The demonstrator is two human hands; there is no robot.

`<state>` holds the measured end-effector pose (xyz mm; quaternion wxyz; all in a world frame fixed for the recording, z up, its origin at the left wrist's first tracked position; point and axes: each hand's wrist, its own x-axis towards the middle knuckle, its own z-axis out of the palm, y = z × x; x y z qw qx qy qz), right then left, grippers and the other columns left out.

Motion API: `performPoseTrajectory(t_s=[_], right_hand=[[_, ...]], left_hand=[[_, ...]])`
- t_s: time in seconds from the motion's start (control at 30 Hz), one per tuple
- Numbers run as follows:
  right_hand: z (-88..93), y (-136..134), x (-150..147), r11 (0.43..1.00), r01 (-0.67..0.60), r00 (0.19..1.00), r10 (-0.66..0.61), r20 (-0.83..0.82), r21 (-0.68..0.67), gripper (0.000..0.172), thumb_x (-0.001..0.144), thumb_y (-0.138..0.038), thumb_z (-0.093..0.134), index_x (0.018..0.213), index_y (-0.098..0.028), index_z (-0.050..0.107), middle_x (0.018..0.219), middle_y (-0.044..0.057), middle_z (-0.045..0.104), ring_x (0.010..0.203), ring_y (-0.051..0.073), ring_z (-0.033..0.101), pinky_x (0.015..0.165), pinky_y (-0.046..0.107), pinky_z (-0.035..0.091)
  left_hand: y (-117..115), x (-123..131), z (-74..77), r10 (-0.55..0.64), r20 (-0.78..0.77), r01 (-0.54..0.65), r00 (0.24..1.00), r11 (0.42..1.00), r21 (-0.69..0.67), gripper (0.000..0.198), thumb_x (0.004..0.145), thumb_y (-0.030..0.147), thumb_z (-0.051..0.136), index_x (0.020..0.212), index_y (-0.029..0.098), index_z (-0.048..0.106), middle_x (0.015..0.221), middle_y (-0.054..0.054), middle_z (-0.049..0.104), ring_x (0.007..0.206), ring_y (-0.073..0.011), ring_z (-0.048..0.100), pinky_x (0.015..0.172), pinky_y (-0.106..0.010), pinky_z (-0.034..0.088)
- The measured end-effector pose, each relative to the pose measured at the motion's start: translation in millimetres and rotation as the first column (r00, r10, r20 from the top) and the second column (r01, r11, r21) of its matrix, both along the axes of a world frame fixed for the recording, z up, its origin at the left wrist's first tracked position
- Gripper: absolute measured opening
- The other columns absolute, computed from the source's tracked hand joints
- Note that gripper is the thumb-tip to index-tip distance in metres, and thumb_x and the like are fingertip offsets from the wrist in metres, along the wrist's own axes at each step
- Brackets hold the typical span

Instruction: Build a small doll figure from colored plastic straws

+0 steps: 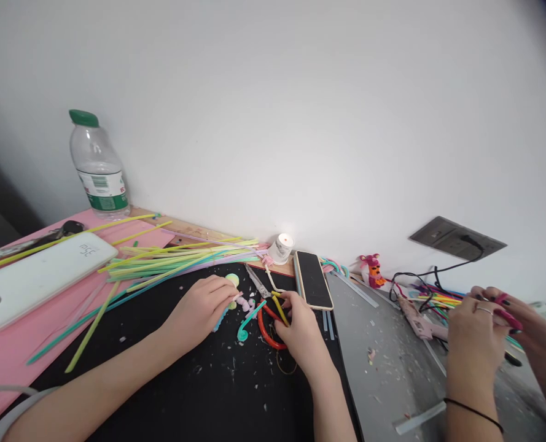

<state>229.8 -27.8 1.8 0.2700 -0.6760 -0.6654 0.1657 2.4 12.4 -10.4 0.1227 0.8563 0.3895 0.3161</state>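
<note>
My left hand (203, 307) is closed in a pinch on a small pastel pipe-cleaner piece, with blue fuzz (220, 319) showing below the fingers; the rest is hidden by the hand. Lilac curled bits (245, 303) and a pale yellow-green disc (232, 280) lie close by its fingertips. My right hand (298, 328) has its fingers closed at the handles of a pair of scissors (269, 328), red and yellow, whose blades point away toward the wall. Between both hands, a teal pipe cleaner (249, 322) curls into a spiral at one end.
Pipe cleaners (175, 261) lie piled behind my left hand. A power bank (46, 276) and a plastic bottle (100, 172) stand left. A lit candle (282, 248) and phone (314, 279) are behind. Another person's hands (479, 331) hold magenta fuzz at right, near a glue gun (417, 319).
</note>
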Motion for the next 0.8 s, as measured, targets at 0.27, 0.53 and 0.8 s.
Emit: performPoseTrajectory(t_s=[0.27,0.53,0.8], right_hand=[[-5.4,1.4,-9.0,0.987,0.127,0.986,-0.114,0.117,-0.101,0.035,0.058,-0.004,0.05,0.09,-0.015,0.059,0.086,0.011,0.062,0.076,0.025,0.061,0.067,0.035,0.049],[-0.6,-0.6,-4.8,0.961,0.275,0.962,-0.274,0.012,-0.042,0.027,0.062,-0.012,0.052,0.088,-0.017,0.056,0.083,0.008,0.062,0.075,0.023,0.06,0.066,0.031,0.047],[1.6,-1.9,-6.9,0.962,0.273,0.922,-0.267,-0.28,-0.016,0.016,0.064,-0.022,0.056,0.079,-0.019,0.052,0.066,-0.001,0.056,0.055,0.015,0.051,0.053,0.024,0.041]], left_hand=[[0.4,1.3,1.2,0.034,0.123,-0.025,0.992,0.997,-0.072,0.022,0.094,0.019,0.044,0.094,0.018,0.065,0.098,-0.007,0.068,0.094,-0.0189,0.059,0.086,-0.032,0.044],[-0.2,2.9,2.8,0.097,0.241,-0.064,0.966,0.988,-0.14,0.02,0.092,0.019,0.045,0.094,0.017,0.066,0.097,-0.006,0.067,0.095,-0.0181,0.06,0.087,-0.029,0.045],[-0.7,1.8,3.7,0.127,0.281,-0.077,0.951,0.98,-0.183,0.021,0.091,0.022,0.046,0.091,0.018,0.066,0.096,-0.006,0.068,0.094,-0.0189,0.061,0.086,-0.029,0.047]])
